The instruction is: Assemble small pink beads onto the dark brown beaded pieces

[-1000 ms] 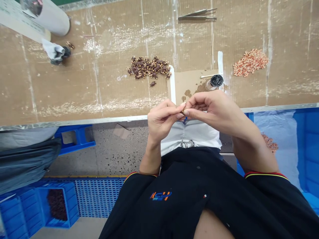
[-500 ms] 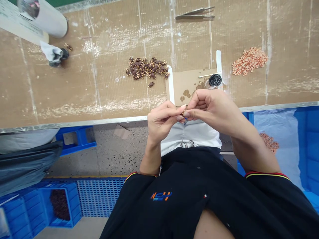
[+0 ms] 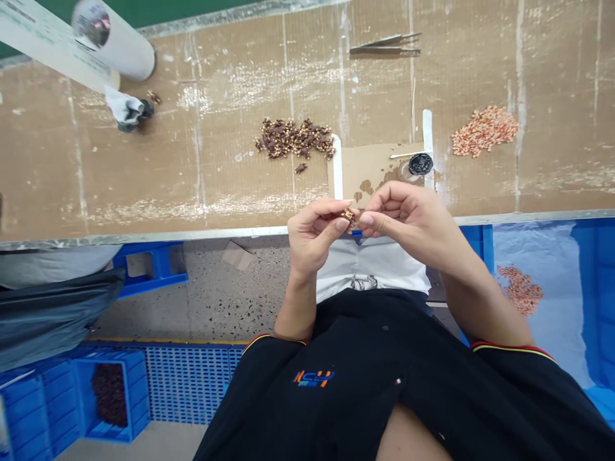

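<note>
My left hand [image 3: 309,238] pinches a small brown-and-gold piece [image 3: 348,216] between thumb and fingers, over the front edge of the table. Close by on the right, my right hand [image 3: 413,214] has its thumb and forefinger pressed together at the piece's side; whatever lies between those fingertips is too small to make out. Beyond my hands is a pile of similar brown-and-gold pieces [image 3: 293,137], with one loose piece [image 3: 300,168] in front of it. A small jar with black contents [image 3: 421,164] stands beyond my right hand, a cotton swab [image 3: 403,155] beside it.
Tweezers [image 3: 384,46] lie far back on the cardboard-covered table [image 3: 230,83]. At right is a heap of small orange-and-white pieces [image 3: 485,131]. White cylinders [image 3: 122,48] and a crumpled cloth [image 3: 125,105] are at far left. Blue crates [image 3: 139,390] stand below.
My fingertips have drawn slightly apart, and the brown-and-gold piece now shows more clearly in my left hand. The whole view has shifted a little.
</note>
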The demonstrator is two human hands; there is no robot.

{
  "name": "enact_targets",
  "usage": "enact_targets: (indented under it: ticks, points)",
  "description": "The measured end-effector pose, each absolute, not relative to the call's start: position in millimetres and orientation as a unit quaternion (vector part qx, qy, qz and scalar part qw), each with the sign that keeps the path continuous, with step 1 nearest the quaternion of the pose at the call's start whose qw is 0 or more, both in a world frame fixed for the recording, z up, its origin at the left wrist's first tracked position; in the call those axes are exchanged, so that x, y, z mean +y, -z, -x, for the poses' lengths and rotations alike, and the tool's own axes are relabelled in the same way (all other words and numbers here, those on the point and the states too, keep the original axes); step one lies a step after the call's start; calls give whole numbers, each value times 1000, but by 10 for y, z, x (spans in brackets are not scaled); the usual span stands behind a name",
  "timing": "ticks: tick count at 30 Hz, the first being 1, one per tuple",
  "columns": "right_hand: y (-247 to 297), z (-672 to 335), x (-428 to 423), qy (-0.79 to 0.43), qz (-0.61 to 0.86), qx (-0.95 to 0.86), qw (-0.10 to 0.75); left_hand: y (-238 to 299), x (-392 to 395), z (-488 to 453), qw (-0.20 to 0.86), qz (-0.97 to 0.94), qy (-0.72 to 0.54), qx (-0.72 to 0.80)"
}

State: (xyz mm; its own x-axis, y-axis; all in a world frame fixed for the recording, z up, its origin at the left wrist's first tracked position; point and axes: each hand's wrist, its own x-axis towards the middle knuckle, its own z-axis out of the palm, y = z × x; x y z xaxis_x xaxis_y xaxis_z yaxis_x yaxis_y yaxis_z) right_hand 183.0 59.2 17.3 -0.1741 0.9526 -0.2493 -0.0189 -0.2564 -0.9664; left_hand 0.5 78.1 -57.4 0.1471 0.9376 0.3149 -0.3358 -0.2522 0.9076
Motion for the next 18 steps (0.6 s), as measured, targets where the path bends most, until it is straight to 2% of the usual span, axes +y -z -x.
enact_targets:
  ticks: [6, 13, 18]
  points:
    - [-197, -1780, 487, -574, 522, -498, 388, 552, 731, -95, 526, -523, -596, 306]
    - [-190, -1755, 457, -504, 555, -506, 426, 414, 692, -64, 539, -505, -570, 359]
    - [-195, -1740, 455, -501, 554, -510, 427, 321, 649, -58, 546, -499, -568, 360]
